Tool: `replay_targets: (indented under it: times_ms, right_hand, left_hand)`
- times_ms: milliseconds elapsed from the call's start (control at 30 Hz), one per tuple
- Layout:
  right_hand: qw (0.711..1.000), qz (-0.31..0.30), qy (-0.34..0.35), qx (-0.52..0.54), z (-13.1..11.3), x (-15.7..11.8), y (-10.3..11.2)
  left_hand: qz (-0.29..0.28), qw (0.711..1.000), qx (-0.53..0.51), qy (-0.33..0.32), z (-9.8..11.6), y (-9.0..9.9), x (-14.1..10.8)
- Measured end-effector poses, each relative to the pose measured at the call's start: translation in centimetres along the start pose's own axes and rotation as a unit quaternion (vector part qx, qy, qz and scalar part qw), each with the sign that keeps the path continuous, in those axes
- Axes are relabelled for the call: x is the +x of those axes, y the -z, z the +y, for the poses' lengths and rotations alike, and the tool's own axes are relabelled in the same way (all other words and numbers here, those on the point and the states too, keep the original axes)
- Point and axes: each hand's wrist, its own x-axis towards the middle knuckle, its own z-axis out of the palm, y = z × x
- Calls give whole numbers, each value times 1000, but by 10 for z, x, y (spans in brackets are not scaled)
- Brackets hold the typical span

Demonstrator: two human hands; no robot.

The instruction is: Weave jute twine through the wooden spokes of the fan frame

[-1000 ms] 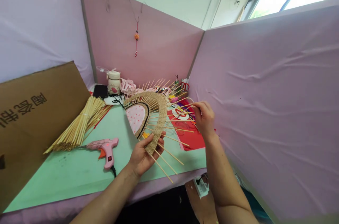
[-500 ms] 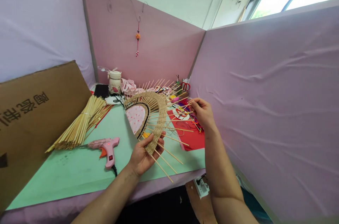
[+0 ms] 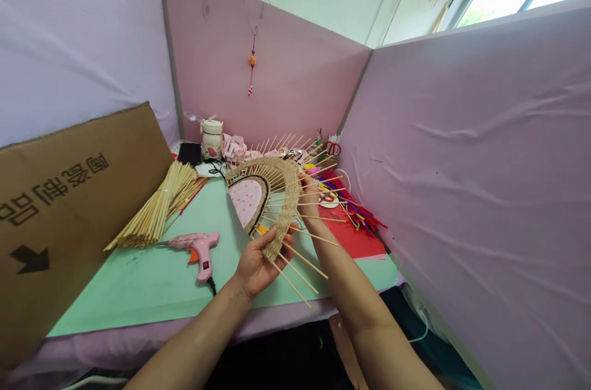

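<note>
A half-round woven fan (image 3: 290,193) of thin wooden sticks is held up over the table, with a braided twine band across the sticks. Its inner panel (image 3: 247,199) is pale pink with red dots and a black-edged border. My left hand (image 3: 261,264) grips the band's lower end, thumb in front and fingers behind. Among the sticks at the band's right side is my right hand (image 3: 308,193). Its fingers are bent together and partly hidden by the sticks; what they pinch cannot be made out.
A pink glue gun (image 3: 196,248) lies on the green table cover (image 3: 152,291), beside a bundle of sticks (image 3: 159,205). A cardboard box (image 3: 87,193) stands at left. Behind are a cream cup (image 3: 212,139) and red-handled scissors (image 3: 333,149). Coloured pipe cleaners (image 3: 360,208) lie on red sheets (image 3: 357,239).
My right hand has moved left from the outer stick tips to the woven band, in behind several sticks. My left hand keeps its grip on the fan. The view has shifted slightly.
</note>
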Motion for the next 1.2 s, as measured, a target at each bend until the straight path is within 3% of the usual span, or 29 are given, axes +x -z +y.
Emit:
replay_targets:
  times_ms: [167, 300, 467, 633, 900, 1200]
  right_hand:
    - [994, -44, -54, 90, 0, -3, -5]
    - [978, -117, -121, 121, -1, -11, 9]
    - [963, -174, -127, 162, -8, -13, 30]
    - [947, -187, -85, 247, -20, -6, 41]
    - [909, -206, -198, 303, -35, -8, 37]
    - [941, -125, -128, 287, -18, -1, 30]
  left_hand:
    - [-10, 1000, -21, -3, 0, 2, -1]
    - [-10, 999, -31, 0, -1, 1, -2]
    - [-8, 999, -38, 2, -1, 0, -1]
    - [-3, 999, -36, 5, -1, 0, -1]
    - [-10, 999, -32, 3, 0, 1, -1]
    - [-5, 999, -40, 10, -3, 6, 2]
